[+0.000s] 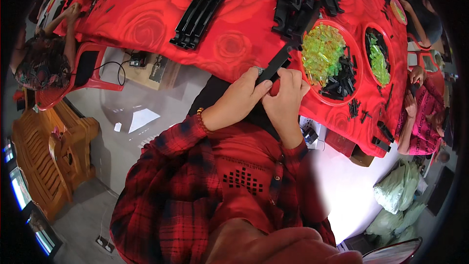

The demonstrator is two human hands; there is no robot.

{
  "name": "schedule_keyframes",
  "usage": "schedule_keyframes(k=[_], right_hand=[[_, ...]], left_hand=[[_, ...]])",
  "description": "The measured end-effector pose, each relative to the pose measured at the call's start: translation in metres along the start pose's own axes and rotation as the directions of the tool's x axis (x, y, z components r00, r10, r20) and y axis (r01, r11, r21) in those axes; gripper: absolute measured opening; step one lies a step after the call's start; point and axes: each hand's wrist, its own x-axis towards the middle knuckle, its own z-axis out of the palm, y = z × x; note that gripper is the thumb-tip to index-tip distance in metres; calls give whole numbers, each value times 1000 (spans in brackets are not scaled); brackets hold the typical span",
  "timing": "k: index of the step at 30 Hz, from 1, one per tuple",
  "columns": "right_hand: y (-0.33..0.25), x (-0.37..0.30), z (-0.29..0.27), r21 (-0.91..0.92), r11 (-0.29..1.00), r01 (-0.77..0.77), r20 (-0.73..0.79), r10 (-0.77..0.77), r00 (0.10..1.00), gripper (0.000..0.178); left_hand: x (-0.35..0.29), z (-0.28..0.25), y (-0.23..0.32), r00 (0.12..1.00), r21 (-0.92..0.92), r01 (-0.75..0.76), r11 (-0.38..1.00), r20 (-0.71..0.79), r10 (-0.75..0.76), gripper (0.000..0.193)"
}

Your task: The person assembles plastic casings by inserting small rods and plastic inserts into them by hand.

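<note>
A long black plastic piece (276, 64) is held between my two hands at the table's near edge, tilted with its far end up and to the right. My left hand (237, 99) pinches its left side, thumb along the near end. Curled fingers of my right hand (285, 99) grip its right side near the lower end. Just right of my hands, a red tray (337, 101) holds yellow-green translucent pieces (322, 51) and small black parts (340, 85). A pile of long black plastic pieces (303, 0) lies beyond my hands.
Several black pieces sit side by side (199, 17) at the left on the red rose-patterned tablecloth (234, 44). Another red tray (389, 71) stands at the right. People work at the left (44, 58) and right (424, 112). Below the table are a cardboard box (157, 72) and a red chair (95, 84).
</note>
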Motion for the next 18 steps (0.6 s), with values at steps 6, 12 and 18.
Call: schedule_keyframes(k=[6,12,18], right_hand=[[-1,-1,2,10,1000,-8,-20,8,1000,45],[-1,-3,6,-19,1000,-5,-17,5,1000,46],[7,-11,15,-59,998,-10,-66,6,998,45]], left_hand=[[1,2,-13,994,60,-105,993,-36,108,33],[0,-5,-13,998,49,-65,997,-16,65,33],[-1,-2,-18,997,100,-74,992,-23,76,41]])
